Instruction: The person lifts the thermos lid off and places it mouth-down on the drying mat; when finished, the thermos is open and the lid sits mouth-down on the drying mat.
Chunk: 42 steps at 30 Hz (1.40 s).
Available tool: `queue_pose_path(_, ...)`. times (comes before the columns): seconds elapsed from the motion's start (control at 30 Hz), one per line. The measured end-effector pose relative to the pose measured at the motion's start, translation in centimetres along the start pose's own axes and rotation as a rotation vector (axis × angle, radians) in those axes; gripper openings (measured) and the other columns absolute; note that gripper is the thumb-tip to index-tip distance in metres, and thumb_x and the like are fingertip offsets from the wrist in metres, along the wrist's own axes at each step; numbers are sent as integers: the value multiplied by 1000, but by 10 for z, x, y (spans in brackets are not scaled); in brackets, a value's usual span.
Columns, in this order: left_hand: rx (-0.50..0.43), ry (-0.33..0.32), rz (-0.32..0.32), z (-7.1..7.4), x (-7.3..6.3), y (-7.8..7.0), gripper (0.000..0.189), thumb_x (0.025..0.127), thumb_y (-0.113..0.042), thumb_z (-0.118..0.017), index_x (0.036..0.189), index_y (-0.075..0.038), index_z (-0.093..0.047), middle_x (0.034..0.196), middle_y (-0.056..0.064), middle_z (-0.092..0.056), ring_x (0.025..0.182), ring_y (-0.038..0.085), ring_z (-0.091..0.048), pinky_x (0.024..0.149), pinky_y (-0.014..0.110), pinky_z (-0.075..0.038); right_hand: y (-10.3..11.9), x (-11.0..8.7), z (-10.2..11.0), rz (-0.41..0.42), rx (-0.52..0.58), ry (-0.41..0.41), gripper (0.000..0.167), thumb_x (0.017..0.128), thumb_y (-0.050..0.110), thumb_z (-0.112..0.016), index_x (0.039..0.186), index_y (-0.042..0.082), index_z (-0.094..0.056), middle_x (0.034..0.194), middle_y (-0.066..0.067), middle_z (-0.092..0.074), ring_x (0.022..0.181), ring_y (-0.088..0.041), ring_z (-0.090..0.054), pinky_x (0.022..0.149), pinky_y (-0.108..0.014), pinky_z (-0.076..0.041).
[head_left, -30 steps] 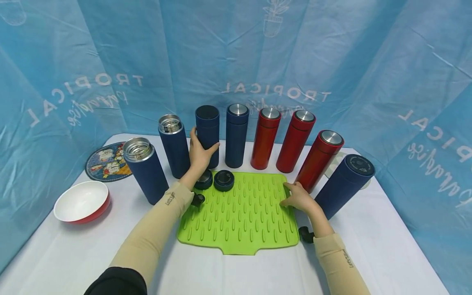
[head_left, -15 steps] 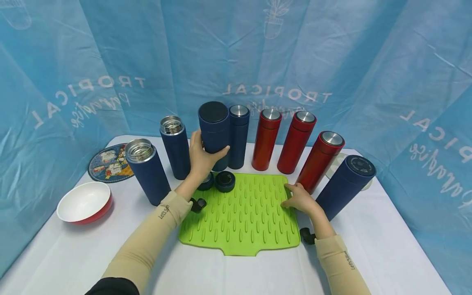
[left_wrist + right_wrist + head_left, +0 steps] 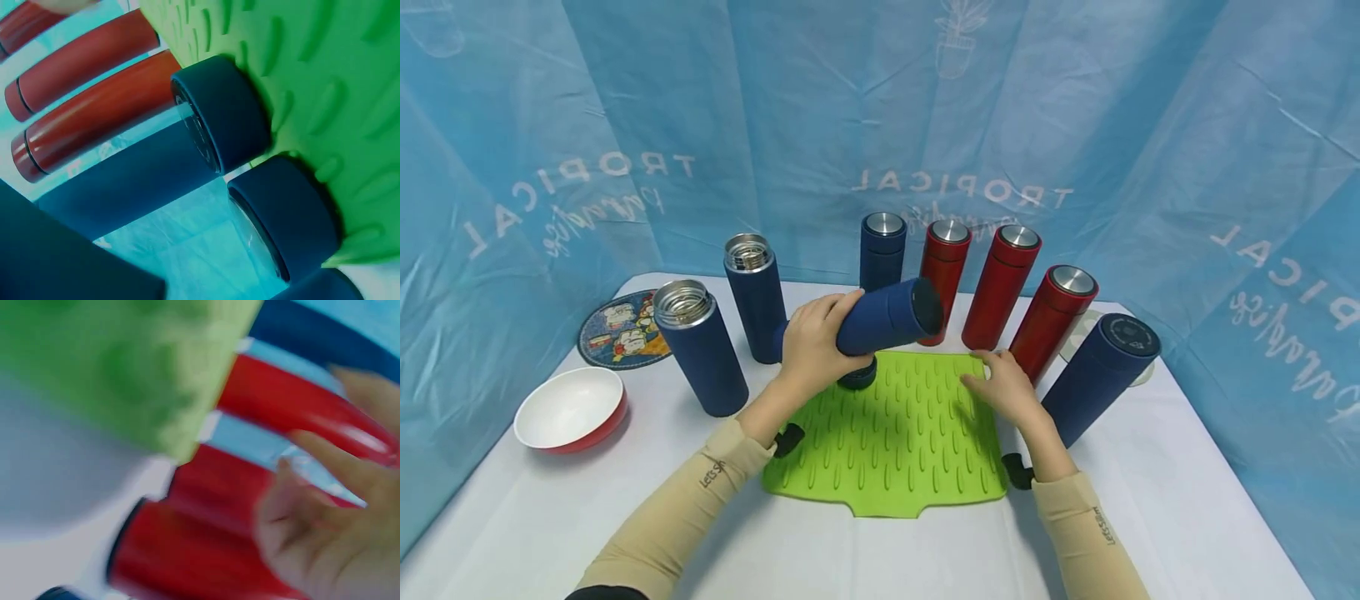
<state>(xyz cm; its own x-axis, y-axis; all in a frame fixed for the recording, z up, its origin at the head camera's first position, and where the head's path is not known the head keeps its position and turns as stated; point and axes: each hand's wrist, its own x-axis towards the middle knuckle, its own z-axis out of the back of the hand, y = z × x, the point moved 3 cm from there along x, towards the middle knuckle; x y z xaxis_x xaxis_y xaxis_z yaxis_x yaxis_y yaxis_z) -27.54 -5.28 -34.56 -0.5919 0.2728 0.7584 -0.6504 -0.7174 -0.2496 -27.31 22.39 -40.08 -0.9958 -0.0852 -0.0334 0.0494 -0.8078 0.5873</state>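
White table (image 3: 887,562) fills the nearest part, and 2 beige sleeves (image 3: 655,521) reach forward over it. Then comes a green mat (image 3: 887,458) with raised ribs. At left of the mat stands a bowl (image 3: 568,408), white inside and red outside. The right hand (image 3: 1006,387) is at the far right part of the mat; its thumb and fingers are apart, and contact with the mat cannot be told. Just beside this hand stands a dark-topped bottle (image 3: 1099,379), blue in the body. Above the far left part of the mat, the left hand (image 3: 818,346) grips a tilted blue bottle (image 3: 880,321), with the fingers and thumb clamped around its body. Its dark cap is directed to the right. Below it, 2 dark round lids (image 3: 240,115) rest on the mat, side by side, as the left wrist view shows. At the left, 2 open-mouthed blue bottles (image 3: 706,371) stand upright, and beside the nearer of them lies a round patterned placemat (image 3: 617,337). Farther, 3 red bottles (image 3: 1002,287) and 1 slim blue bottle (image 3: 882,258) with silver tops stand in a row. Behind everything hangs a blue curtain (image 3: 790,125) with white lettering.
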Motion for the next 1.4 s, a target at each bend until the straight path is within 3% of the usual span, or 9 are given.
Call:
queue_pose_path(0.1,192,-21,-156,2,-5,-6,81,55,-34,-86,128,-18,-53,107,13,-60,94,32,-59,83,46,-46,21,-4,10,68,208,-119,47,93,44,-50,128,12,-54,116,-14,-56,100,-30,-55,80,-45,-47)
queue_pose_path(0.17,281,-27,-227,2,-8,-8,79,54,-37,-85,126,-19,-55,104,13,-61,90,30,-59,81,44,-47,33,-6,13,85,326,-150,50,93,52,-42,125,16,-55,110,-10,-60,97,-28,-56,79,-43,-47)
queue_pose_path(0.33,396,-5,-320,-1,-16,-10,77,54,-41,-84,123,-20,-58,100,12,-63,85,29,-60,77,42,-47,51,-8,8,71,437,-126,56,95,56,-31,125,16,-55,97,-12,-61,86,-30,-57,71,-40,-48)
queue_pose_path(0.43,437,29,-330,-4,-20,-11,77,53,-43,-84,121,-19,-59,100,11,-64,84,29,-60,77,41,-47,55,-8,1,12,428,-77,63,93,61,-27,128,15,-52,96,-12,-61,84,-30,-58,68,-37,-48)
queue_pose_path(0.63,474,93,-311,-8,-25,-12,80,50,-45,-86,120,-16,-61,100,11,-64,84,28,-61,76,41,-47,62,-5,-12,-71,405,122,80,84,74,-24,125,10,-48,83,-13,-62,71,-30,-64,61,-35,-45)
queue_pose_path(0.73,469,117,-296,-9,-25,-12,80,50,-45,-86,120,-16,-60,100,11,-64,84,29,-61,77,41,-47,64,-2,-16,-47,455,150,69,89,67,-30,121,8,-47,78,-13,-62,67,-33,-65,57,-32,-45)
queue_pose_path(0.93,472,114,-294,-7,-24,-12,80,49,-47,-85,120,-18,-59,98,11,-65,83,28,-62,76,41,-47,60,2,-19,47,619,199,51,96,45,-39,125,3,-40,86,-17,-58,58,-22,-62,58,-27,-48)
queue_pose_path(1.13,480,93,-330,-4,-23,-13,79,49,-47,-86,117,-19,-59,96,11,-65,81,28,-61,75,41,-47,56,0,-21,99,655,222,43,98,38,-42,126,6,-40,97,-21,-55,60,-24,-61,65,-34,-52)
queue_pose_path(1.4,480,121,-325,-2,-21,-14,79,47,-45,-87,117,-20,-60,97,11,-64,82,29,-61,76,41,-47,54,-1,-22,138,711,245,38,98,29,-44,129,8,-37,106,-26,-52,64,-30,-61,65,-34,-53)
